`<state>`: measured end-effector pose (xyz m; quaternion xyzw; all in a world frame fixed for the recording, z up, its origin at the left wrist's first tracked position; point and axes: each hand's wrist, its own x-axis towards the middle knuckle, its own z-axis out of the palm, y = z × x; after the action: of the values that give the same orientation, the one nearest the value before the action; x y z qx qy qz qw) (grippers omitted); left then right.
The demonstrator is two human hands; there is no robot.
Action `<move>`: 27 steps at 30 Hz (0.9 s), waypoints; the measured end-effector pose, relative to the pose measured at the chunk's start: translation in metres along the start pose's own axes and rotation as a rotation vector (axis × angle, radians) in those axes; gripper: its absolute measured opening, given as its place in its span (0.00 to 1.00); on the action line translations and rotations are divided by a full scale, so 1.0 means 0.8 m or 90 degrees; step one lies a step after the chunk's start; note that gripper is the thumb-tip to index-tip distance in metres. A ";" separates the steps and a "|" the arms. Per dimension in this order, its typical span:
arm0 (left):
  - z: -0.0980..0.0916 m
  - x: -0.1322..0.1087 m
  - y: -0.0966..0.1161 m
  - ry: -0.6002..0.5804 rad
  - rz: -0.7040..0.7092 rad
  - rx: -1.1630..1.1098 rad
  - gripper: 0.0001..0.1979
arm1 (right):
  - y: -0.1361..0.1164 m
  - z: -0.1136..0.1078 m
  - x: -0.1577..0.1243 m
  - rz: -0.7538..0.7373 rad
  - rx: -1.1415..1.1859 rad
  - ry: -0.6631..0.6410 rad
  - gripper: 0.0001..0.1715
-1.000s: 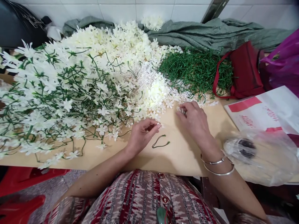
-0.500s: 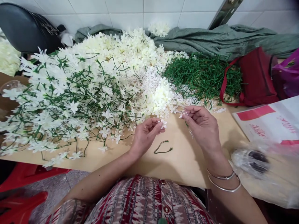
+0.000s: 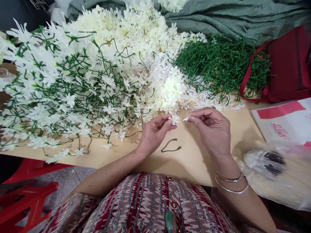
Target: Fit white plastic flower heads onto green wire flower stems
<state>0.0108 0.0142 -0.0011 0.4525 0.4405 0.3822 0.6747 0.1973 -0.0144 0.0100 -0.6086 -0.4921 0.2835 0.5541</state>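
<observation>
Between thumb and forefinger, my left hand (image 3: 156, 132) pinches a small white artificial flower (image 3: 174, 120), its petals facing up. My right hand (image 3: 212, 129), just across from it, is closed on a thin white stamen piece (image 3: 187, 117) whose tip points toward the flower. A narrow gap separates the two. Below the hands, a green plastic stem (image 3: 170, 145) lies bent on the table. Beyond them is a heap of loose cream flower heads (image 3: 171, 89), with white stamen pieces (image 3: 202, 94) scattered beside it.
Finished-looking white flowers on green stems (image 3: 80, 87) pile up at the left. Green stems (image 3: 223, 64) form a heap at the back right, near a red bag (image 3: 288, 64). A printed white bag (image 3: 284, 119) and clear plastic wrapping (image 3: 272, 174) lie at the right.
My right hand has brought the white stamen piece closer to the flower, and the dangling bits below it no longer show. The view has tilted down and nearer the table.
</observation>
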 end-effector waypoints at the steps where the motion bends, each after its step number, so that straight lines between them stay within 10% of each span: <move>1: 0.000 0.000 0.001 -0.004 -0.006 -0.003 0.21 | -0.004 0.003 -0.002 -0.018 -0.003 -0.003 0.07; 18: -0.001 -0.002 -0.006 -0.020 0.068 0.055 0.17 | -0.014 0.024 -0.020 -0.288 -0.211 -0.064 0.09; 27: -0.006 0.004 -0.006 -0.040 0.093 0.075 0.15 | -0.009 0.035 -0.019 -0.211 -0.228 -0.049 0.06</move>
<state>0.0081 0.0165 -0.0076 0.5343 0.4062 0.3895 0.6307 0.1652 -0.0184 0.0074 -0.5969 -0.6483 0.1200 0.4571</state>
